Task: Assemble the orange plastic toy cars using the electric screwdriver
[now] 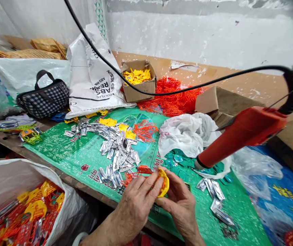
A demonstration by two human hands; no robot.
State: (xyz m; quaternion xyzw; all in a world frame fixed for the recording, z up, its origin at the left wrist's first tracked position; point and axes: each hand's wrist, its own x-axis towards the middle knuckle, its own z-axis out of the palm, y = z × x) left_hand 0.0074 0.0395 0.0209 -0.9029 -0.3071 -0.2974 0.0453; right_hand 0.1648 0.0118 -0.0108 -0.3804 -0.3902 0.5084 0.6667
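Observation:
My left hand [136, 201] and my right hand [179, 201] meet at the front edge of the green mat [67, 153]. Together they pinch a small yellow plastic piece [164, 182] with orange plastic clips [140, 172] attached to it. Both hands have their fingers curled round it. A heap of silver foil pieces [115, 150] lies just beyond my left hand. More foil pieces [214, 191] lie to the right of my right hand.
An orange hanging tool [246, 131] on a black cable hovers above right. Behind are a white plastic bag [187, 135], a box of yellow parts [137, 78], an orange pile [173, 95], a white sack [92, 75], a checked bag [45, 97]. A bag of assembled pieces [31, 212] sits lower left.

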